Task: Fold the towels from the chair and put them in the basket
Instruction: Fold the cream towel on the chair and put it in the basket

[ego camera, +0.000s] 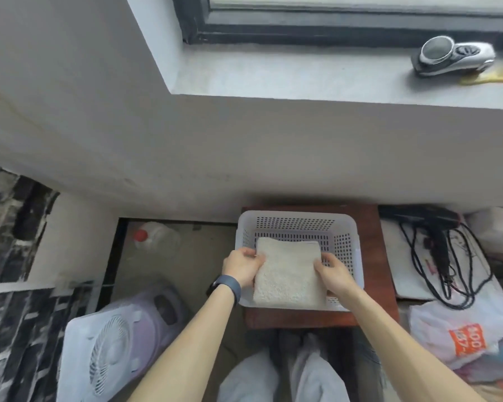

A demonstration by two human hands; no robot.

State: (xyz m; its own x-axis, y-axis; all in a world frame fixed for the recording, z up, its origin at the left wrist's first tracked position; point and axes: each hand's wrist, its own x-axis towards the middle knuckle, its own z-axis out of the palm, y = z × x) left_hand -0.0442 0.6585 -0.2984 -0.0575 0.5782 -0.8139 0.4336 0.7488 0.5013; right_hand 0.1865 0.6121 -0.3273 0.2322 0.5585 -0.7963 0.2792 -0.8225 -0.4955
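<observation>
A folded cream towel (289, 274) lies over the near part of a white perforated plastic basket (296, 220), its front edge resting across the basket's near rim. My left hand (241, 265), with a dark band on the wrist, grips the towel's left side. On the towel's right side, my right hand (333, 272) holds it just inside the basket's right wall. The basket stands on a small reddish-brown table (373, 256). No chair is in view.
A lilac and white fan (114, 343) lies on the floor at the left, a red-capped plastic jug (154, 235) behind it. Right of the table lie a black hair dryer with cord (436, 236) and plastic bags (459, 338). A silver gadget (453, 56) sits on the windowsill.
</observation>
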